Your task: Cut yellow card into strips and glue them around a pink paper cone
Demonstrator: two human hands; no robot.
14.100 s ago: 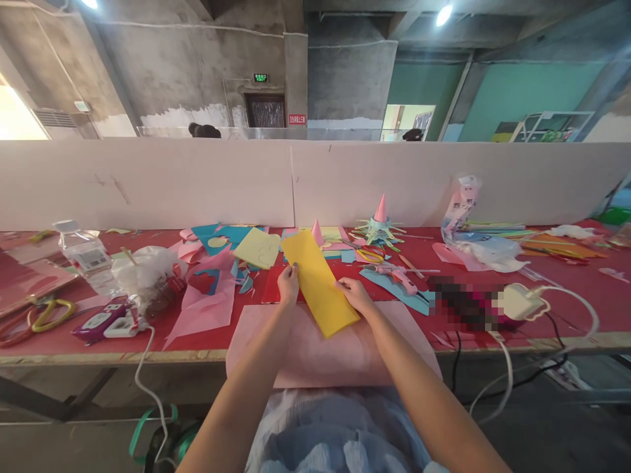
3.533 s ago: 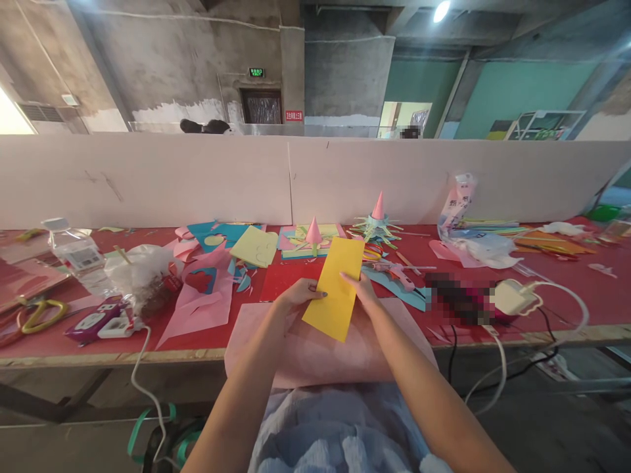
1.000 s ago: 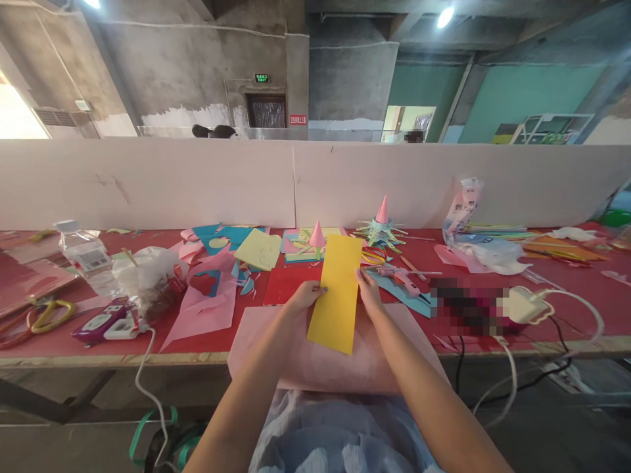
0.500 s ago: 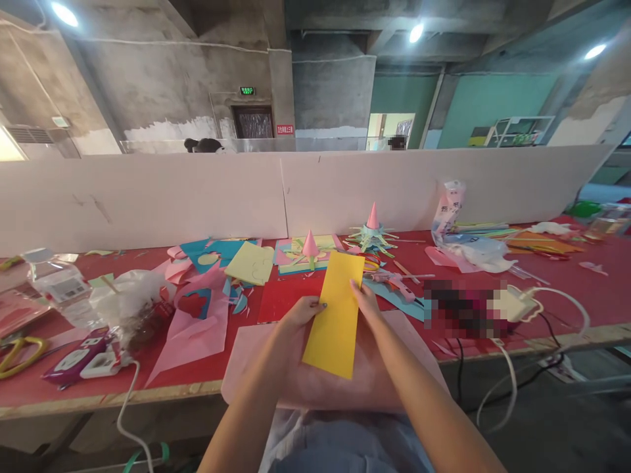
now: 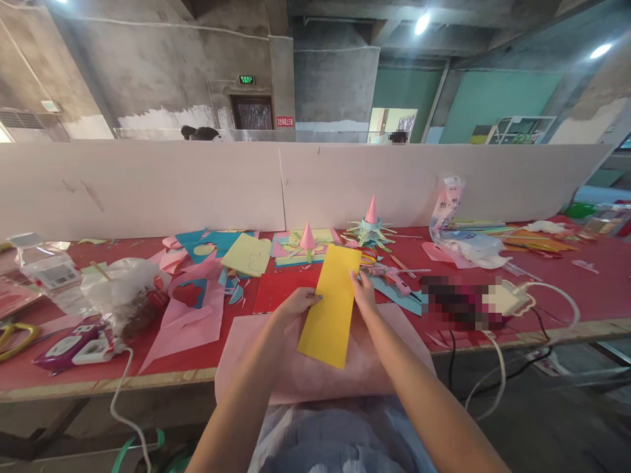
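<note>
A yellow sheet of paper [image 5: 331, 307], a long rectangle, is held tilted above a pale pink board [image 5: 246, 355] at the table's front edge. My left hand [image 5: 300, 303] pinches its left edge with the thumb on top. On the other edge, my right hand [image 5: 363, 292] grips the sheet, its thumb on the front and the fingers partly hidden behind. Beyond the sheet stands a small pink paper cone [image 5: 307, 238] on layered paper. A second pink cone [image 5: 371, 210] rises from a fringed light-blue paper base. Beside my right hand lies a pink glue gun [image 5: 394, 279].
Left on the red table [image 5: 118, 358] are pink paper scraps [image 5: 194, 325], a plastic bottle [image 5: 46, 266], a purple device [image 5: 69, 345] and yellow scissors [image 5: 17, 338]. A white cable [image 5: 116, 394] hangs over the front edge. A pale partition [image 5: 207, 187] borders the back.
The view has shifted slightly, so the whole table sits a little higher and further left. Both hands keep their hold on the yellow paper, at nearly the same tilt.
</note>
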